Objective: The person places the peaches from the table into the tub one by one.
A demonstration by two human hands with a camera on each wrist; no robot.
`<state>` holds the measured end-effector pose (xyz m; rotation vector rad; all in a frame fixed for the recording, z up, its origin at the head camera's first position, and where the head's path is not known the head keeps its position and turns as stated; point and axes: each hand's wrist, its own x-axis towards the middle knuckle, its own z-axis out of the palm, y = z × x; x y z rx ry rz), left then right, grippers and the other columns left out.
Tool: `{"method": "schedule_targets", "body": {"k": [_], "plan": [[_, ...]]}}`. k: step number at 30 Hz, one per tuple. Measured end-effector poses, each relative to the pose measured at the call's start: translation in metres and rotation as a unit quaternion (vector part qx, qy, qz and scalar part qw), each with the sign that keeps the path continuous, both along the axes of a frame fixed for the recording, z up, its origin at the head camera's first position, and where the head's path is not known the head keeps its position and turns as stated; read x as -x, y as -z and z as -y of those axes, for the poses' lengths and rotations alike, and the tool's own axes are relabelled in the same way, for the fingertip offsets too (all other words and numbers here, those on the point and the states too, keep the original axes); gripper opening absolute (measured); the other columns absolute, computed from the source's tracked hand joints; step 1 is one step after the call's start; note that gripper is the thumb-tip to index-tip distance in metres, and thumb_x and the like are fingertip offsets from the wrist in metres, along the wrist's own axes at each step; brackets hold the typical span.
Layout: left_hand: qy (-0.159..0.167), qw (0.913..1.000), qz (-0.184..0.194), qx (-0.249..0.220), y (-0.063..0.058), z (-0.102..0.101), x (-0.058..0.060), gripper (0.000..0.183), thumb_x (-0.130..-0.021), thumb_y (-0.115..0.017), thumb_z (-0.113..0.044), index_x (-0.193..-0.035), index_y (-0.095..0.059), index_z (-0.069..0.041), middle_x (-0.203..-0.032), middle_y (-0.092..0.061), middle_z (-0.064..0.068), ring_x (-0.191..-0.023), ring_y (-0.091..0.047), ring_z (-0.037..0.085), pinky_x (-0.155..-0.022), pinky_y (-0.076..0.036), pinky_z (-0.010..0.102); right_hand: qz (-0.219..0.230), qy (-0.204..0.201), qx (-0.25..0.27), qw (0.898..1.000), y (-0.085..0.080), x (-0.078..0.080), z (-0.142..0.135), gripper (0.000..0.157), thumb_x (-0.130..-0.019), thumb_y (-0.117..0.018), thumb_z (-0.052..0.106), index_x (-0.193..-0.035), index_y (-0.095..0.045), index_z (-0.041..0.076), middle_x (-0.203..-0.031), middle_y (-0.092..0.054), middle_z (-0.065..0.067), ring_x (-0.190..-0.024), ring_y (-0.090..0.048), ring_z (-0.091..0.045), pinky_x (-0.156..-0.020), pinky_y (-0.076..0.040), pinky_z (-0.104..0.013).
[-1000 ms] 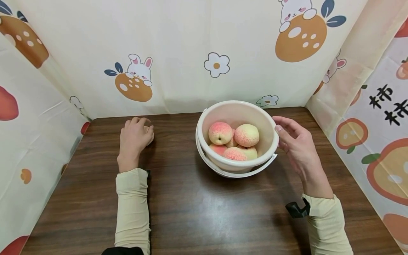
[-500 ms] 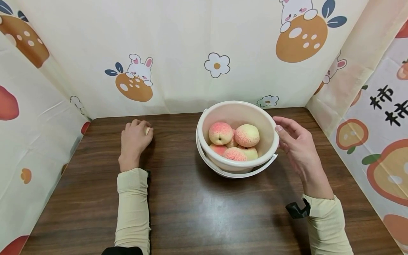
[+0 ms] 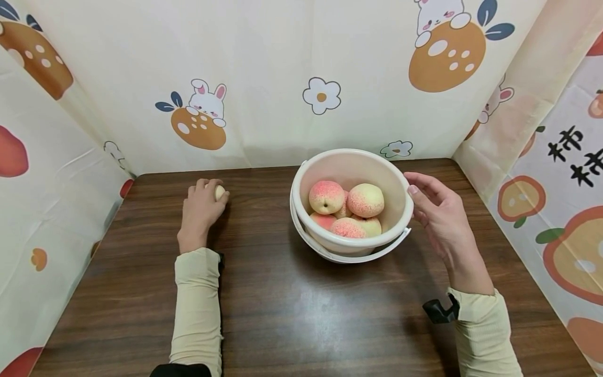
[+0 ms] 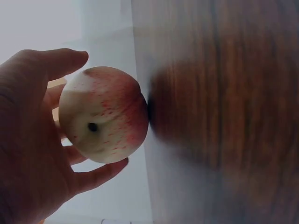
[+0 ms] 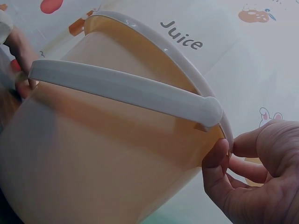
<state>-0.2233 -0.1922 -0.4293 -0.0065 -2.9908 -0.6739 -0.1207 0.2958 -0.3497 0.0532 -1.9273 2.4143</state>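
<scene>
My left hand (image 3: 200, 209) is at the back left of the table, its fingers curved round a pale peach (image 3: 219, 192). In the left wrist view that peach (image 4: 105, 114) shows red flecks and a dark stem hollow, and its far side meets the wooden surface. The thumb lies along one side, fingertips along the other. A cream bucket (image 3: 350, 247) stands right of centre with several peaches (image 3: 326, 197) inside. At its right side my right hand (image 3: 440, 212) pinches the rim between thumb and fingers, plain in the right wrist view (image 5: 261, 172).
The bucket's white handle (image 3: 330, 256) hangs down on the near side. A dark wooden table (image 3: 282, 324) carries everything. Printed cloth (image 3: 264, 115) rises along the back edge and both sides, close behind the bucket.
My left hand has shifted slightly to the right, and more of the peach shows between thumb and fingers. The right hand and the bucket have stayed put.
</scene>
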Motion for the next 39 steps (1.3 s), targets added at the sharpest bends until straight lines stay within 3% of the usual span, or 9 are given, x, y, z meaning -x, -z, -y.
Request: {"method": "schedule_targets", "body": {"k": [12, 19, 39], "plan": [[0.006, 0.9999, 0.001, -0.01, 0.002, 0.0, 0.001, 0.045, -0.106, -0.053, -0.035, -0.141, -0.057, -0.008, -0.145, -0.047, 0.028, -0.128, -0.043, 0.052, -0.094, -0.044, 0.07, -0.001, -0.001, 0.002, 1.0, 0.001, -0.001, -0.001, 0.039, -0.101, -0.067, 0.011, -0.138, -0.06, 0.002, -0.124, -0.064, -0.002, -0.099, -0.068, -0.009, -0.072, -0.06, -0.02], [0.015, 0.9999, -0.004, -0.006, -0.002, -0.002, 0.0, 0.044, -0.106, -0.054, -0.035, -0.14, -0.058, -0.008, -0.144, -0.049, 0.028, -0.126, -0.044, 0.05, -0.094, -0.045, 0.07, -0.005, -0.002, 0.002, 1.0, 0.001, -0.001, -0.001, 0.04, -0.101, -0.067, 0.01, -0.139, -0.06, 0.001, -0.125, -0.063, -0.003, -0.099, -0.068, -0.009, -0.072, -0.061, -0.02], [0.023, 0.9975, -0.066, -0.005, -0.049, -0.025, -0.013, 0.042, -0.105, -0.055, -0.036, -0.14, -0.06, -0.013, -0.145, -0.052, 0.021, -0.129, -0.045, 0.046, -0.097, -0.046, 0.067, -0.002, -0.002, -0.005, 1.0, 0.001, 0.0, -0.001, 0.043, -0.1, -0.068, 0.011, -0.141, -0.057, 0.0, -0.125, -0.063, -0.002, -0.099, -0.068, -0.009, -0.072, -0.061, -0.02]]}}
